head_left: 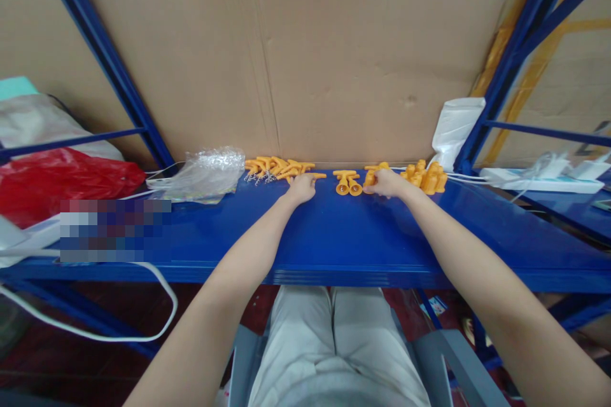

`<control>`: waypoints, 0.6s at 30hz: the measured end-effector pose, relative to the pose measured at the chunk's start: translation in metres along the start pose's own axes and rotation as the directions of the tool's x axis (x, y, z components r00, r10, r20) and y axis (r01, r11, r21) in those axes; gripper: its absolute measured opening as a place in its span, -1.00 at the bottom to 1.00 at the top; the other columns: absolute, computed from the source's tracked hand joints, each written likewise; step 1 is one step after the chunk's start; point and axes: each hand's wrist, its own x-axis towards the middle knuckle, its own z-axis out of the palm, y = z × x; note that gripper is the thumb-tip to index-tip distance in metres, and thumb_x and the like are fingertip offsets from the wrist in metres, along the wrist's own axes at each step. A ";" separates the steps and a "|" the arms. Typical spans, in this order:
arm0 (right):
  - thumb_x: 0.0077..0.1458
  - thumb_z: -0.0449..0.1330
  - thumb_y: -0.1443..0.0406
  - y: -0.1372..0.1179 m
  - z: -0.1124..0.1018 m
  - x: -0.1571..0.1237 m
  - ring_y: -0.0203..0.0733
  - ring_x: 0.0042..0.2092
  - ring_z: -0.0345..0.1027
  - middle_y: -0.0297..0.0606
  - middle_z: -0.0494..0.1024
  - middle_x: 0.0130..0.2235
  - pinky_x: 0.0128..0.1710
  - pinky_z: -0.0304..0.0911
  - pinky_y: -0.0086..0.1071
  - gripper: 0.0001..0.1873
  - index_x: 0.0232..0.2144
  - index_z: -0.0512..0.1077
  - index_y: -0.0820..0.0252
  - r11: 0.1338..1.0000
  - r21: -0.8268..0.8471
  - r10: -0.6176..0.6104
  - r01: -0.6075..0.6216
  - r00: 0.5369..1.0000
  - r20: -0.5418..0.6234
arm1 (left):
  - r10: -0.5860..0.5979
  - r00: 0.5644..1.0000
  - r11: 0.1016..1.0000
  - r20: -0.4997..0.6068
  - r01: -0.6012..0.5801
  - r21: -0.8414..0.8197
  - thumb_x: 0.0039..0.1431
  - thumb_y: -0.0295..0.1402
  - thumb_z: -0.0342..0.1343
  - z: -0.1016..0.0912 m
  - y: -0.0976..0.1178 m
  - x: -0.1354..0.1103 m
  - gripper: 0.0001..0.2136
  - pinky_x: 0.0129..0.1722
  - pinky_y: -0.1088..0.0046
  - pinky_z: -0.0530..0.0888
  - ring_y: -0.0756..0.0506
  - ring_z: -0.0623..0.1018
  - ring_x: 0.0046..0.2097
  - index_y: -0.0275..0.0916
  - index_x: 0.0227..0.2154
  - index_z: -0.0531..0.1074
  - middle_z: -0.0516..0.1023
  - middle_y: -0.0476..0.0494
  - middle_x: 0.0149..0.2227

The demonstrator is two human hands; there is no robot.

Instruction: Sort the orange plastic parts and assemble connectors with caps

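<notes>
My left hand [301,189] is closed on an orange plastic handle [319,175], whose end sticks out to the right of the fingers. Just left of it lies a pile of orange handles [274,167] with thin silver metal spirals at their lower side. My right hand [387,183] has its fingers closed around an orange bell-ended piece [368,180], partly hidden by the hand. Between the hands, two orange T-shaped pieces [348,182] lie side by side, their round open ends facing me. Right of my right hand stands a group of orange cylindrical pieces [432,178].
A blue shelf table [344,235] is backed by a cardboard sheet [334,63]. Clear plastic bags [205,172] and a red bag [67,178] lie left. A white pouch [457,130] leans at right, near a power strip [539,181]. A white cable [172,305] hangs over the front edge.
</notes>
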 end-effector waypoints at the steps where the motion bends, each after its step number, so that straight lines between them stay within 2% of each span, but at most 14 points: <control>1: 0.12 0.23 0.20 -0.001 -0.001 0.000 -0.25 -0.55 0.35 -0.20 0.55 -0.52 -0.45 0.26 -0.39 -0.79 -0.45 0.51 0.24 1.000 -0.001 0.003 -0.003 1.000 0.002 | 0.030 1.000 0.998 -0.007 -0.030 -0.053 0.26 -0.48 -0.06 0.001 0.000 0.002 -0.62 0.22 0.17 0.36 -0.22 0.51 0.16 -0.26 0.06 0.53 0.59 -0.26 0.06; 3: 0.12 0.23 0.21 -0.002 -0.001 -0.001 -0.25 -0.55 0.35 -0.21 0.55 -0.53 -0.44 0.27 -0.39 -0.79 -0.45 0.52 0.23 1.000 -0.005 0.006 -0.006 1.000 0.001 | 0.097 0.995 0.987 -0.010 -0.098 -0.128 0.27 -0.51 -0.10 0.004 0.000 0.005 -0.60 0.22 0.27 0.36 -0.17 0.52 0.16 -0.30 0.06 0.52 0.58 -0.25 0.08; 6: 0.11 0.25 0.22 -0.002 -0.002 -0.002 -0.26 -0.55 0.34 -0.24 0.54 -0.55 -0.45 0.26 -0.40 -0.82 -0.45 0.52 0.22 1.000 -0.008 0.007 -0.007 1.000 -0.010 | 0.172 0.985 0.976 -0.028 -0.174 -0.130 0.20 -0.57 -0.09 0.008 -0.003 0.008 -0.59 0.23 0.30 0.35 -0.16 0.49 0.19 -0.36 0.03 0.54 0.54 -0.29 0.12; 8: 0.11 0.24 0.22 -0.003 -0.002 -0.002 -0.27 -0.56 0.33 -0.25 0.53 -0.55 -0.46 0.25 -0.40 -0.82 -0.44 0.51 0.21 1.000 -0.011 0.004 -0.004 1.000 -0.016 | 0.174 0.984 0.979 -0.031 -0.176 -0.099 0.16 -0.60 -0.07 0.011 -0.006 0.008 -0.55 0.25 0.23 0.33 -0.19 0.44 0.23 -0.35 0.06 0.52 0.50 -0.31 0.17; 11: 0.11 0.23 0.22 -0.002 -0.002 -0.003 -0.27 -0.56 0.33 -0.25 0.54 -0.54 -0.47 0.25 -0.41 -0.82 -0.43 0.51 0.21 1.000 -0.016 -0.004 0.004 1.000 -0.017 | 0.146 0.989 0.988 0.016 -0.145 -0.055 0.12 -0.60 -0.05 0.012 -0.010 0.005 -0.48 0.28 0.05 0.27 -0.24 0.37 0.28 -0.22 0.14 0.46 0.43 -0.24 0.24; 14: 0.11 0.23 0.21 -0.002 -0.001 -0.002 -0.26 -0.55 0.35 -0.24 0.55 -0.54 -0.47 0.25 -0.41 -0.82 -0.42 0.51 0.22 1.000 -0.020 -0.004 0.004 1.000 -0.017 | 0.159 0.986 0.987 0.049 -0.160 0.010 0.14 -0.55 -0.02 0.010 -0.011 0.002 -0.52 0.26 -0.03 0.26 -0.27 0.38 0.23 -0.15 0.11 0.48 0.48 -0.23 0.16; 18: 0.11 0.23 0.21 -0.001 -0.001 0.000 -0.27 -0.55 0.34 -0.27 0.52 -0.57 -0.48 0.24 -0.43 -0.81 -0.44 0.50 0.20 1.000 -0.030 0.000 0.000 1.000 -0.013 | 0.205 0.978 0.976 0.040 -0.207 0.063 0.20 -0.50 -0.03 0.002 -0.006 -0.003 -0.63 0.21 0.07 0.31 -0.26 0.42 0.14 -0.19 0.02 0.52 0.49 -0.28 0.01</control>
